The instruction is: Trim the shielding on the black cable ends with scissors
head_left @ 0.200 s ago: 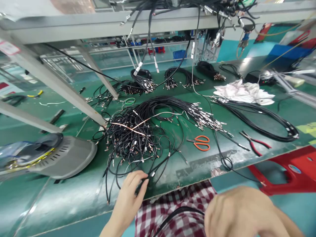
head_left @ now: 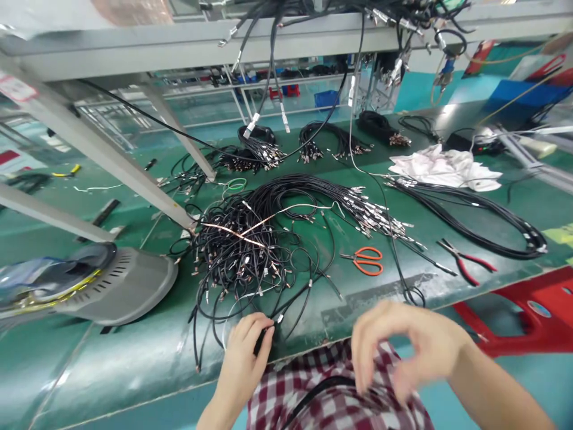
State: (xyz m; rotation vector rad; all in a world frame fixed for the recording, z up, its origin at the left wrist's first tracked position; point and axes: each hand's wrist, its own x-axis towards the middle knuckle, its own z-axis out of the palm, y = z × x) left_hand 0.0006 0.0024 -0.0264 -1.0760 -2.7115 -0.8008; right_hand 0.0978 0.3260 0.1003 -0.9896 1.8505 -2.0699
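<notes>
At the bench's front edge, my left hand (head_left: 245,349) is closed round black cables (head_left: 293,294) with white tags, thumb against fingers. My right hand (head_left: 409,340) is blurred by motion, over my lap; its fingers and thumb are apart, and I see nothing held between them. Just under its fingertips, a black cable bundle (head_left: 329,382) lies across the red-and-white checked cloth (head_left: 277,400). Beyond my left hand spreads a tangled heap of black cables (head_left: 237,251), their metal-ended tips fanning to the right.
Orange-handled scissors (head_left: 367,261) and red-handled pliers (head_left: 468,261) lie on the green bench (head_left: 134,349). At left stands a grey rounded device (head_left: 134,286). Cables hang from a metal shelf beam (head_left: 134,51) overhead. A red plastic stool (head_left: 528,316) is at the right, below the edge.
My right hand has moved up and left from the lower right, and its fingers have spread. My left hand stays on the cables, with the view shifted slightly.
</notes>
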